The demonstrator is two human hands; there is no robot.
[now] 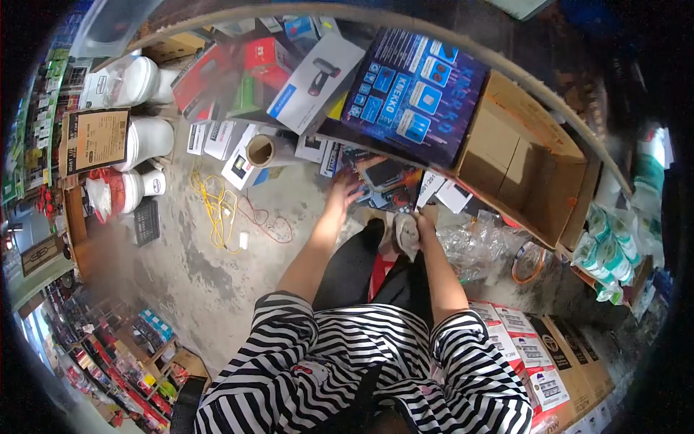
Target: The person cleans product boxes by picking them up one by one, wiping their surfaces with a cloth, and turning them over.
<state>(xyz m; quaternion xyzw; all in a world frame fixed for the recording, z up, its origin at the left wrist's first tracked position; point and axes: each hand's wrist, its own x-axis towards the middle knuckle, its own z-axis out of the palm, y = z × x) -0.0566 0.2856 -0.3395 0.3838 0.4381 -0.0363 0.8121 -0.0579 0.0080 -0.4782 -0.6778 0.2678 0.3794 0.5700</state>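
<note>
My left hand [343,193] grips the left edge of a dark printed box [384,178], its fingers lying against the box's side. The box face shows a picture of a device and orange-red colours. My right hand [426,220] is closed around a crumpled greyish-white cloth [407,234], which hangs down between my knees. This hand sits just below the box's lower right corner. Behind the box, the overhanging shelf edge and a big blue KWEKKO box [412,94] cover part of the view.
An open cardboard box [517,155] stands at the right of the shelf. A white product box [316,83] leans at the back. A yellow cord [215,210] lies on the concrete floor [188,267]. Clear plastic wrap [473,249] lies right of my knees; white buckets [150,142] stand left.
</note>
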